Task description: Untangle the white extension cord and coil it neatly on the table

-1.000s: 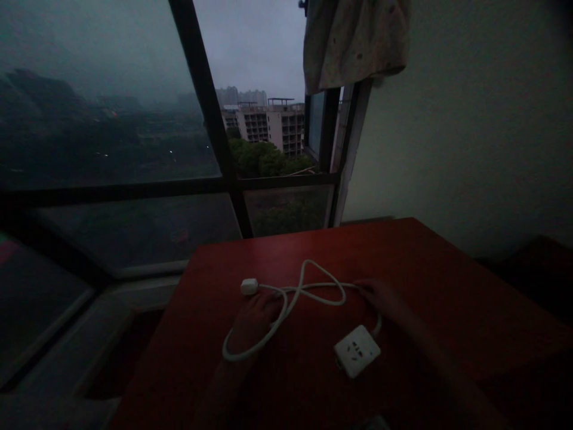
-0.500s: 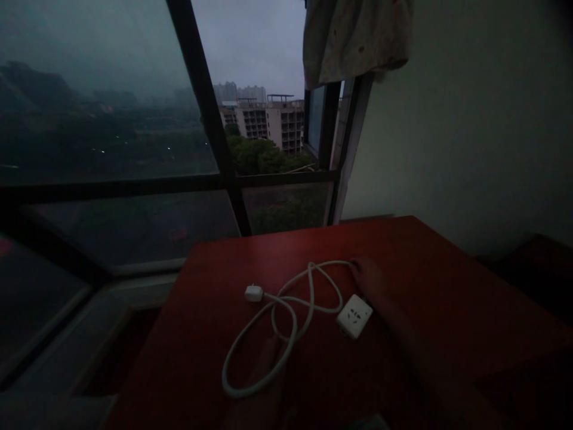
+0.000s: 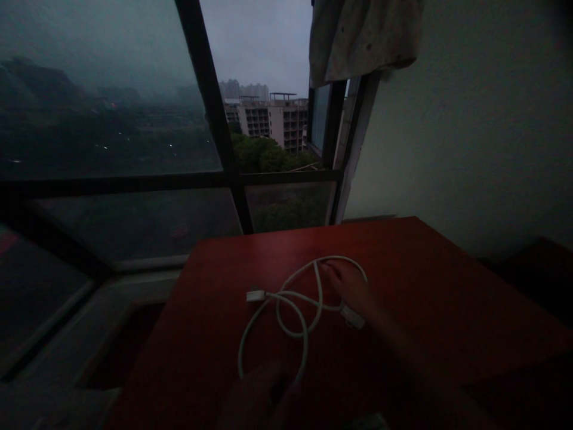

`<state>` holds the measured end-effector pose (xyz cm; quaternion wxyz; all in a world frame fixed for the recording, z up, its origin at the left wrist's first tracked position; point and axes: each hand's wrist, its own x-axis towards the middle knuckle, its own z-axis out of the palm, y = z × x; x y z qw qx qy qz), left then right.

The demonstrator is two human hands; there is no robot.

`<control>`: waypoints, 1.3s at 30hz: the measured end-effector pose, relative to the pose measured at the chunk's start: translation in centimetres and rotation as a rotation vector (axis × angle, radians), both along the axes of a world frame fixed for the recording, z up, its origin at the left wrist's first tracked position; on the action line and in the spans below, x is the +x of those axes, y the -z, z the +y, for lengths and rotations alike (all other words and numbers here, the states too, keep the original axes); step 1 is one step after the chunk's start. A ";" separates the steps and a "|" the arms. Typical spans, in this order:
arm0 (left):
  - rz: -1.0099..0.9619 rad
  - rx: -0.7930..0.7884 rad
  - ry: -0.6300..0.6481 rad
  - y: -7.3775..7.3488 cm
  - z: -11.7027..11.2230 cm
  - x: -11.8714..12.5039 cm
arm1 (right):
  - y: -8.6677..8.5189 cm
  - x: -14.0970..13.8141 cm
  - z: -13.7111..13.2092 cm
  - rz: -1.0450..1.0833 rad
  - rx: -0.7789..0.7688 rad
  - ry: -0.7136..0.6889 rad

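Observation:
A white extension cord (image 3: 306,334) lies in loose loops on the red table (image 3: 215,257). Its plug (image 3: 255,295) points left. The socket block (image 3: 352,317) at the other end is partly covered by my right wrist. My right hand (image 3: 349,285) reaches over the far loop, thumb and fingers closed at the cord near its upper crossing. In deep shadow at the near side, my left hand (image 3: 262,388) covers the bottom of the near loop. Its fingers look curled around the cord, though the darkness blurs them.
Dark-framed windows (image 3: 230,176) stand behind and left of the table, with one pane open. A stained cloth (image 3: 364,42) hangs above the opening. A pale wall (image 3: 447,137) rises on the right. A small pale object (image 3: 371,421) shows at the bottom edge.
My right hand has moved left along the far loop, and the socket block has turned and is partly hidden. My left hand has come over the near loop, which has shifted right.

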<state>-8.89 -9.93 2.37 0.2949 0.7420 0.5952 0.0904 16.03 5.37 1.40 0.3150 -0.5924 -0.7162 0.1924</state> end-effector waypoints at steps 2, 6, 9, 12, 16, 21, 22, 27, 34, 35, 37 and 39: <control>0.049 0.126 -0.123 0.6 0.7 0.4 | -0.5 -1.6 -1.3 0.041 -0.039 0.019; 0.072 0.218 -0.030 3.0 1.5 2.0 | -1.1 -3.5 -2.1 0.087 -0.070 0.042; 0.008 0.248 0.018 3.9 2.1 3.2 | -2.0 -4.0 -2.2 0.076 -0.066 -0.016; -0.162 0.262 -0.044 3.7 2.9 3.4 | -3.3 -4.0 -2.7 0.172 -0.077 -0.128; -0.377 0.267 -0.276 2.9 4.1 2.6 | -4.2 -2.8 -3.8 0.417 -0.173 -0.358; -0.424 0.338 -0.372 3.2 5.8 1.3 | -1.8 -0.7 -3.7 0.539 -0.153 -0.268; -0.428 0.375 -0.378 3.4 6.1 1.1 | -1.1 -0.4 -3.4 0.533 -0.128 -0.225; -0.614 0.269 -0.441 3.7 7.8 0.9 | 1.5 0.6 -2.4 0.243 -0.046 -0.033; -0.988 0.196 -0.490 1.8 11.1 2.9 | 0.9 0.0 -2.3 -0.233 -0.194 0.084; -0.939 0.215 -0.478 1.3 11.3 3.1 | 0.8 -0.1 -2.3 -0.254 -0.201 0.081; -0.816 0.248 -0.405 0.3 11.3 3.6 | 0.7 -0.3 -2.3 -0.242 -0.190 0.059; -0.679 0.273 -0.276 -0.8 11.1 3.9 | 0.7 -0.6 -2.5 -0.173 -0.160 0.006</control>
